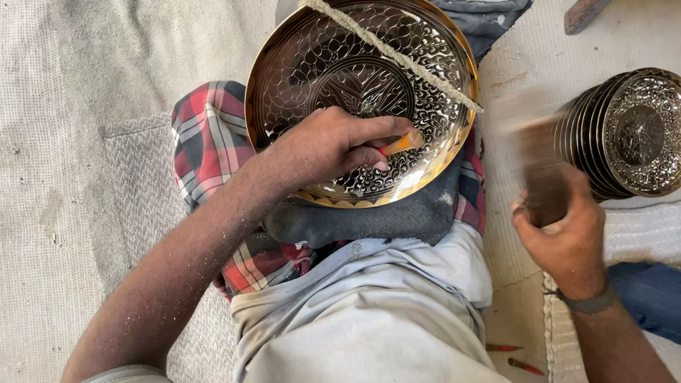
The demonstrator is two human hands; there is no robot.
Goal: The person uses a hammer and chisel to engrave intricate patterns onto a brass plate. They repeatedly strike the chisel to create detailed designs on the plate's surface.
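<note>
Your left hand (328,147) lies across the lower half of the engraved brass plate (428,61), fingers curled shut around a small chisel (403,142) with an orange-tinted shaft, its tip pressed to the patterned surface just right of your knuckles. The plate sits tilted on your raised knee, cushioned by a dark pad (359,218) under your wrist and a red checked cloth (209,141) that spreads out to the left of your forearm. A twisted cord (394,51) runs diagonally over the plate's face, above and to the right of your left hand.

Well to the right, apart from the plate, your right hand (566,233) is raised with the fingers wrapped around a dark wooden mallet (539,166); it is badly blurred, so it may be a hammer handle or a block, but the grip looks closed. A band (588,303) circles that wrist. Just beyond the right hand stands a stack of smaller engraved plates (643,132) on edge, their faces turned toward you. Below your right forearm, two small reddish punches (515,357) lie on the pale mat (18,162).
</note>
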